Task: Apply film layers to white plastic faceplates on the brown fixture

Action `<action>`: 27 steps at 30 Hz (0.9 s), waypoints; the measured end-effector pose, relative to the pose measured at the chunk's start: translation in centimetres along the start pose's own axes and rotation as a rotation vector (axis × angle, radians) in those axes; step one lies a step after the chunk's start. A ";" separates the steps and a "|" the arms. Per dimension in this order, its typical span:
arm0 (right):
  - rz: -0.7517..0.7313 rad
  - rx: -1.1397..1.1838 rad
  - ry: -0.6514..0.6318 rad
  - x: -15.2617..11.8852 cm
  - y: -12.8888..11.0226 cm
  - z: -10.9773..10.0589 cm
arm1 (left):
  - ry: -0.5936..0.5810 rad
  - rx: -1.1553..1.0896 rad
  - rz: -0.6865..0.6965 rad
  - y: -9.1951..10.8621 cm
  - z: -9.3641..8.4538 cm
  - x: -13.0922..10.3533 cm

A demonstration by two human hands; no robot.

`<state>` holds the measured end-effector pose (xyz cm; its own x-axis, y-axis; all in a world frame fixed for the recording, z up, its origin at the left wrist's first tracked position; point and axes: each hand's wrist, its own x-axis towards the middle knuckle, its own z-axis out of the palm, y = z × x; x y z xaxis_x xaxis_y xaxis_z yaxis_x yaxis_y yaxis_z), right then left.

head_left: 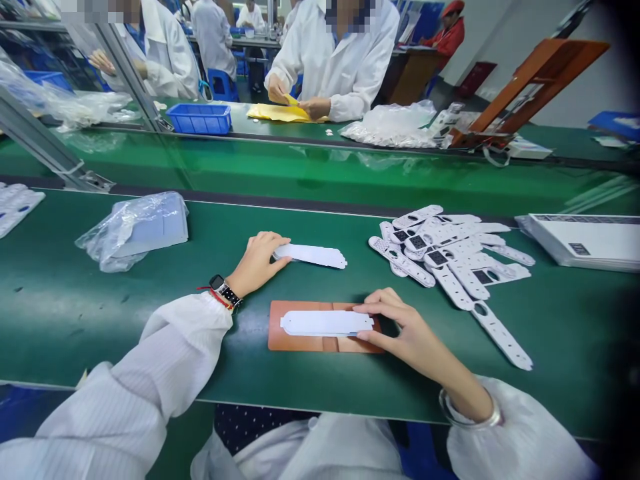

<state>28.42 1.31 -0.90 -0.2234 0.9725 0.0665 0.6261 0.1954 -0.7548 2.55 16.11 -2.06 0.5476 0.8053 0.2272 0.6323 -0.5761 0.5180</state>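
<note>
Pinching the near white strip [320, 323] across its right end, the right hand [417, 337] has the thumb at the lower edge and the index finger at the upper one. That strip lies flat on an orange block [300, 344] on the green desk [240, 377]. Its long axis runs left to right along the block, rounded end to the left. It looks light, thin and smooth, probably springy and apt to bend or slide; the side edges near an end seem the best hold, with little pressure.

Just beyond it, the far white strip [315, 255] lies on the desk, possibly more than one layer. Its notched end points right and slightly towards the person. The left hand [257, 263] curls about its left end, thumb and fingers on either side; how firmly they press, I cannot tell.

Farther right is a loose pile of printed strips [445, 233], lying at many angles, with a white packet [595, 240] beside it. A clear bag [150, 227] lies to the left. Across the green channel, a co-worker [340, 67] handles a yellow sheet [275, 113] near a blue bin [200, 121].
</note>
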 end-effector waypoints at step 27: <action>0.041 -0.352 0.161 -3.9 -0.1 2.0 | -0.327 -0.371 -0.458 4.7 -2.8 -12.8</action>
<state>27.76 -2.74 -2.41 -0.0903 0.9824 0.1638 0.8562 0.1605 -0.4910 -2.97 3.49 -0.21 0.4438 0.8392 -0.3141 0.6417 -0.0530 0.7651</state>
